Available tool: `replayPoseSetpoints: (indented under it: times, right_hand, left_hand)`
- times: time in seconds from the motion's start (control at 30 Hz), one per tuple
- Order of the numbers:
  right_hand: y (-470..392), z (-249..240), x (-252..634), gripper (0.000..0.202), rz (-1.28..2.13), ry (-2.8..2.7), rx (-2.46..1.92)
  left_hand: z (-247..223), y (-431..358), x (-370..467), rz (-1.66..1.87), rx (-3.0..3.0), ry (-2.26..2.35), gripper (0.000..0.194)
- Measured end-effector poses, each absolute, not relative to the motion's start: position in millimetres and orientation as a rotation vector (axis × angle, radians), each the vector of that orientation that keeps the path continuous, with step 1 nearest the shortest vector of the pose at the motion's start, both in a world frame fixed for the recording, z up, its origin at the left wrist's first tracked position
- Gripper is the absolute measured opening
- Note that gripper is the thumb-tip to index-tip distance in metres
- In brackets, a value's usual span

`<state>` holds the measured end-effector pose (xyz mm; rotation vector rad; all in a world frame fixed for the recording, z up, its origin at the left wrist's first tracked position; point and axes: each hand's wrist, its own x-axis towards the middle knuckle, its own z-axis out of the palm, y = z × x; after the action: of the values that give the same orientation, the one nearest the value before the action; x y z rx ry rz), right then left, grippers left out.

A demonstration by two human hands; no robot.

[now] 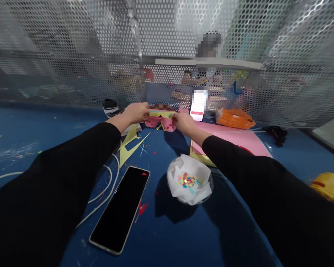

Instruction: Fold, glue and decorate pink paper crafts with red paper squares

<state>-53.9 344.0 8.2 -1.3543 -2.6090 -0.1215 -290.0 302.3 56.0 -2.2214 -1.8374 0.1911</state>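
Note:
Between my two hands, at the upper middle of the head view, a pink and yellow paper piece [168, 124] shaped like glasses is held up above the blue table. My left hand [139, 112] pinches its left end with closed fingers. The right end is gripped by my right hand [181, 120], its fingers closed too. Small red bits dot the pink part. Yellow paper scraps [129, 146] lie below my left hand. Nearer to me, a bowl [171, 181] lined with white paper holds several small coloured paper bits.
A black phone [119, 209] lies beside a white cable [111, 193]. Pink sheets [239, 139] are under my right forearm. A lit phone [199, 105] and an orange bag [235, 118] stand near a perforated metal screen [167, 40]. Behind it is a person. A yellow object [328, 187] sits far right.

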Motion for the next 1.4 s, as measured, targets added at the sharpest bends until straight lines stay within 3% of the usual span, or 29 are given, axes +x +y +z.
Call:
replayPoseSetpoints:
  times: [0.3, 0.47, 0.93, 1.4]
  right_hand:
    - [353, 22, -55, 0.037, -0.232, -2.662, -1.303]
    - [353, 13, -53, 0.038, -0.261, -2.683, -1.246]
    - [370, 10, -59, 0.038, -0.304, -2.78, -1.171]
    - [385, 7, -77, 0.037, -0.352, -2.529, -1.347]
  left_hand:
    - [59, 308, -299, 0.289, -2.258, -1.86, 0.019]
    - [51, 309, -297, 0.316, -2.313, -1.866, 0.03]
    - [32, 316, -307, 0.086, -2.502, -1.846, 0.036]
    - [21, 339, -305, -0.143, -2.191, -1.747, 0.036]
